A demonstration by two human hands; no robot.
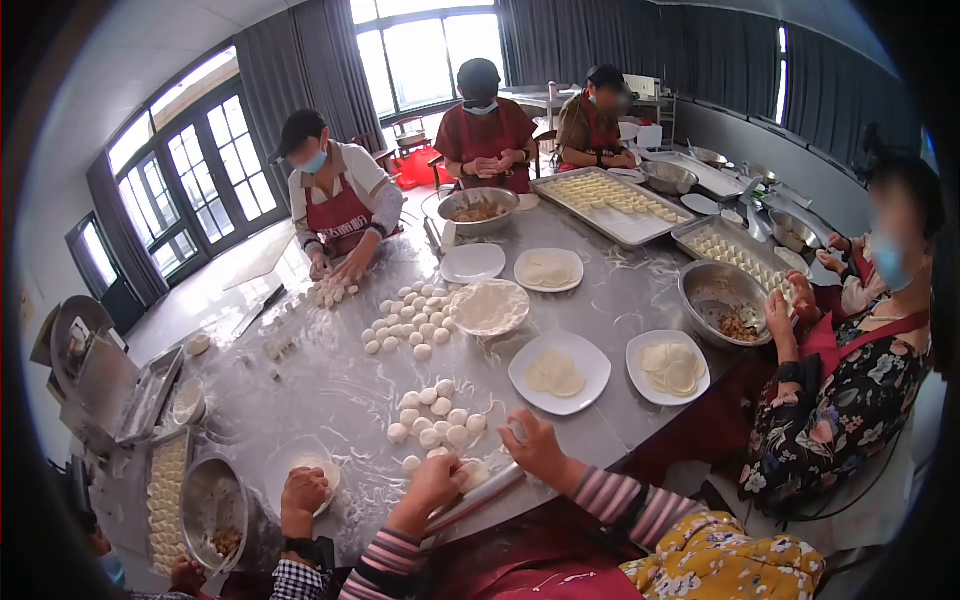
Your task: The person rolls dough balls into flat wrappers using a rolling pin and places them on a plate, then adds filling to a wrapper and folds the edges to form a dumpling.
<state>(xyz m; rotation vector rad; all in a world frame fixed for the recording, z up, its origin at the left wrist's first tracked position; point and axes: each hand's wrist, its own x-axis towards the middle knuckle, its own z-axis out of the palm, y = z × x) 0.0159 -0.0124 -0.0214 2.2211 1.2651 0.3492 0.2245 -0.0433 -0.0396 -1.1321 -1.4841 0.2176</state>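
Observation:
At the near edge of the floured steel table [640, 285], my left hand [437, 485] is closed, its fingertips pinching the edge of a flattened round of dough [476, 474]. My right hand [538, 447] is raised a little to the right, fingers curled around something pale that I cannot make out. Just beyond my left hand lies a loose group of small flattened dough pieces [440, 406]. A white plate [591, 396] with a stack of thin dumpling wrappers [555, 373] sits beyond my right hand.
A bowl of flour [490, 308] and more dough pieces [405, 318] lie mid-table. A co-worker's hand [304, 490] is close on my left, by a plate. Trays of dumplings [610, 205] and a filling bowl [725, 302] stand right. Co-workers surround the table.

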